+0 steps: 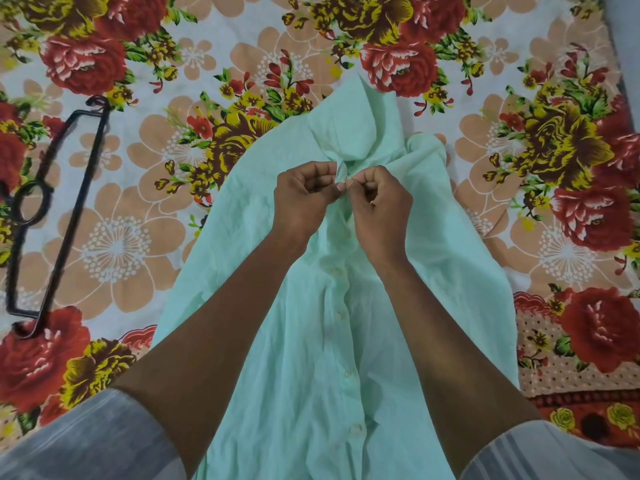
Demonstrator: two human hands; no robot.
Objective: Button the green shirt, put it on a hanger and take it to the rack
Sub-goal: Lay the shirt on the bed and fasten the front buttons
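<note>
Just green shirt [311, 341] placket between grips.

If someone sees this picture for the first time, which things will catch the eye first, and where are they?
First, the pale green shirt lying spread down the middle, with both hands, left hand and right hand, pinching the cloth just below the collar. Around it, the loud bedsheet with big red and yellow flowers fills the view. At the left edge, a black hanger lies on the sheet, apart from the shirt.

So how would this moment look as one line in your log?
step: buttoning | left hand + right hand: pinching placket below collar | green shirt: flat on floral sheet | hanger: untouched, left
</note>
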